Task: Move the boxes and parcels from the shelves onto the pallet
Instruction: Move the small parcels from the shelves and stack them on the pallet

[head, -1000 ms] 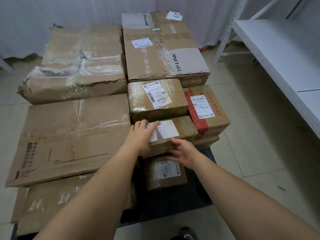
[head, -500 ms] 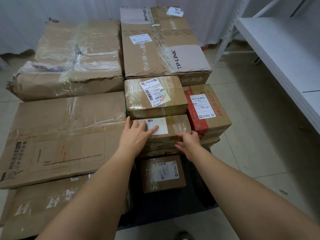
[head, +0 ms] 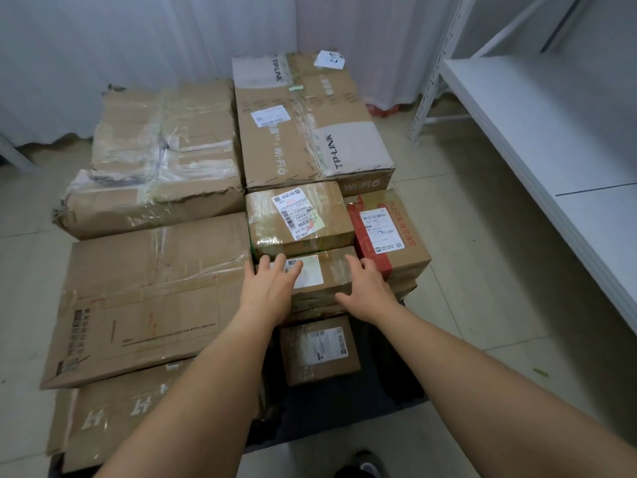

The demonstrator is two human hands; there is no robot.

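A: What is the biggest thing on the pallet [head: 331, 412]?

B: The TP-LINK carton [head: 306, 122] at the far side, lying flat. Left of it is a crumpled taped box [head: 162, 160]. Nearer on the left there is a long flat carton [head: 144, 298], and one more flat carton [head: 138, 412] sits below it at the near edge.

A: And the smaller ones?

B: In the middle a taped parcel with a tilted label [head: 300, 217] lies just before the TP-LINK carton. A box with red tape [head: 389, 232] is beside it on the right. A small parcel [head: 319, 276] is pushed against the taped parcel, on top of other boxes. Lower, a little labelled packet [head: 319, 350] rests on the dark pallet.

A: What do the hands do?

B: The left hand [head: 272, 288] lies flat on the small parcel's top, fingers straight. The right hand [head: 365, 289] rests on its right end with fingers spread and relaxed. Neither hand grasps it
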